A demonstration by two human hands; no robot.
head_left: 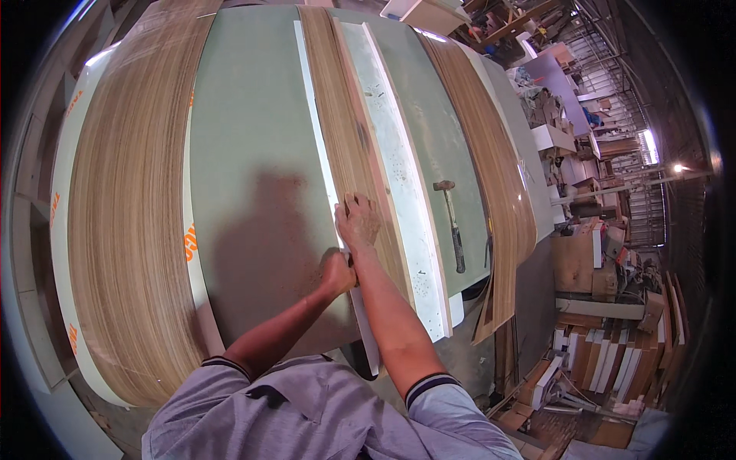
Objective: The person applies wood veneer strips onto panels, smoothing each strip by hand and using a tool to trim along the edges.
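A long wood-grain laminate strip point(326, 84) runs away from me across a green-grey work surface point(253, 107), with a narrow white strip point(313, 96) along its left side. On the laminate and its left edge rests my right hand point(358, 221), its fingers lying on the surface and slightly bent, holding nothing visible. Just nearer to me, my left hand point(337, 274) is closed in a fist beside the right wrist, by the strip's left edge. Something small and dark shows at the fist, but its kind is hidden.
A hammer point(451, 222) lies to the right, past a pale flat board point(399, 165) with raised edges. Wide wood-grain sheets point(130, 207) curve over the left side, and more wood-grain sheets point(475, 146) lie on the right. Stacked boards point(609, 364) stand at the lower right.
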